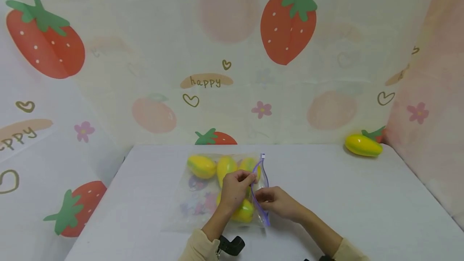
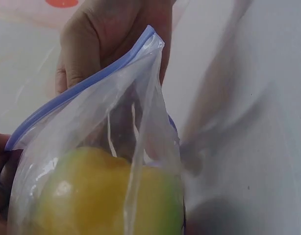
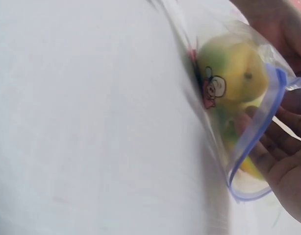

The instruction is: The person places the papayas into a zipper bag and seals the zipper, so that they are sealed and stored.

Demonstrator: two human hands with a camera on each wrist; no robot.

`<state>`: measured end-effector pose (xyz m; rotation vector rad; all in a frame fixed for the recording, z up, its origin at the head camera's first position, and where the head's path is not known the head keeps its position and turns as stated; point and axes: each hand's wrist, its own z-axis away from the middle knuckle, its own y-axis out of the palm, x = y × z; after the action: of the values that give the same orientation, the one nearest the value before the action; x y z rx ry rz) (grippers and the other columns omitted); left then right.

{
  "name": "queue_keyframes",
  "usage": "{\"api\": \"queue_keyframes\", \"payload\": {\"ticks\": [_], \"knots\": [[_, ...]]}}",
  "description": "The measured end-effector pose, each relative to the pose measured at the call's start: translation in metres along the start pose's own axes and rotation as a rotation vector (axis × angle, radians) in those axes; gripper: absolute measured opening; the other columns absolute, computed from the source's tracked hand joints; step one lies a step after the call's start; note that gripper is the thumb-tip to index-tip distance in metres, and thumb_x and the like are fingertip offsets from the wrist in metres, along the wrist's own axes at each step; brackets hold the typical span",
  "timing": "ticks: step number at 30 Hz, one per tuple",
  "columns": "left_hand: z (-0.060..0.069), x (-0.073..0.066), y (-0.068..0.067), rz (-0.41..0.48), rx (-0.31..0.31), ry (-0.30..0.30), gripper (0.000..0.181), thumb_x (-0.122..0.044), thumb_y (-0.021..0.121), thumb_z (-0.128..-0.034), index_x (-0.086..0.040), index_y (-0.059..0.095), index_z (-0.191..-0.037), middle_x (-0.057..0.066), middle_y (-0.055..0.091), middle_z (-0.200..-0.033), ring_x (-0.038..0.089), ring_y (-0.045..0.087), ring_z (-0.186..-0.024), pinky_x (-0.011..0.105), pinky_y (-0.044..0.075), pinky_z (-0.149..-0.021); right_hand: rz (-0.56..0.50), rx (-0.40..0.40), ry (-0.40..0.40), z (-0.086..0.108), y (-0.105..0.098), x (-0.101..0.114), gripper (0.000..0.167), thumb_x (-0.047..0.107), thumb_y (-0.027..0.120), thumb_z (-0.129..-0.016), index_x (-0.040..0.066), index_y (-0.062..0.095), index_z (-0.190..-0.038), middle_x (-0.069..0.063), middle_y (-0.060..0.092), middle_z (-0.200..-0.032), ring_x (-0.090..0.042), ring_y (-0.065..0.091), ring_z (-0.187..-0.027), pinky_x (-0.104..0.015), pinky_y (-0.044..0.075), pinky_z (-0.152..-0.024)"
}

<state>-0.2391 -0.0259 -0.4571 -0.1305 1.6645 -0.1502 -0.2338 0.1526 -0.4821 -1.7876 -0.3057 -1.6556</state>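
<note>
A clear zip bag [image 1: 188, 212] with a purple zip rim [image 1: 257, 202] lies on the table, its mouth facing right. Several yellow-green mangoes [image 1: 201, 166] are inside it. My left hand [image 1: 233, 190] pinches the bag's rim from above; in the left wrist view its fingers [image 2: 0, 176] hold the rim's corner. At the parted mouth is my right hand [image 1: 280, 204]. In the right wrist view, my right hand [image 3: 288, 169] has its fingers extended through the opening beside the mangoes [image 3: 234, 68], with no mango visibly gripped.
Another yellow mango [image 1: 363, 145] lies at the table's far right corner. A white zip slider [image 1: 263, 156] sits at the far end of the bag's rim. The white table [image 1: 326, 180] is backed by a strawberry-print cloth [image 1: 232, 51].
</note>
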Motion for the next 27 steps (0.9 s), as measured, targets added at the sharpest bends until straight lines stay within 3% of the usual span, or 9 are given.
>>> {"api": "queue_keyframes", "payload": {"ticks": [5,8,16,27], "knots": [[0.001,0.0,-0.001,-0.011,0.019,0.0,0.026,-0.027,0.07,-0.0888,-0.002,0.075,-0.086,0.014,0.073,-0.081,0.008,0.054,-0.069,0.017,0.036,-0.057,0.026,-0.03,0.01,0.0,-0.008,0.0,0.026,0.013,0.062,-0.093,0.0,0.067,-0.115,-0.017,0.069,-0.114,-0.016,0.064,-0.102,-0.026,0.054,-0.08],[0.001,0.0,-0.002,-0.018,0.021,0.003,0.026,-0.028,0.071,-0.0884,-0.003,0.075,-0.085,0.013,0.072,-0.079,0.009,0.054,-0.069,0.017,0.037,-0.058,0.021,-0.014,0.0,0.002,-0.014,0.0,0.027,0.015,0.061,-0.095,-0.002,0.066,-0.114,-0.02,0.069,-0.112,-0.013,0.065,-0.097,-0.026,0.055,-0.078],[0.002,0.003,-0.001,-0.05,0.026,0.003,0.025,-0.028,0.07,-0.0886,-0.005,0.074,-0.083,0.009,0.071,-0.077,0.009,0.053,-0.069,0.018,0.038,-0.06,0.014,0.005,0.026,0.009,-0.026,0.004,0.031,0.015,0.06,-0.095,-0.008,0.062,-0.115,-0.027,0.067,-0.109,-0.024,0.066,-0.095,-0.03,0.056,-0.077],[0.002,0.003,-0.002,-0.028,0.026,-0.006,0.025,-0.028,0.071,-0.0884,-0.003,0.075,-0.086,0.011,0.073,-0.079,0.009,0.055,-0.071,0.019,0.042,-0.065,0.031,0.013,0.044,0.009,-0.034,0.003,0.034,0.017,0.059,-0.096,-0.008,0.061,-0.119,-0.028,0.066,-0.112,-0.015,0.065,-0.092,-0.033,0.056,-0.078]]}}
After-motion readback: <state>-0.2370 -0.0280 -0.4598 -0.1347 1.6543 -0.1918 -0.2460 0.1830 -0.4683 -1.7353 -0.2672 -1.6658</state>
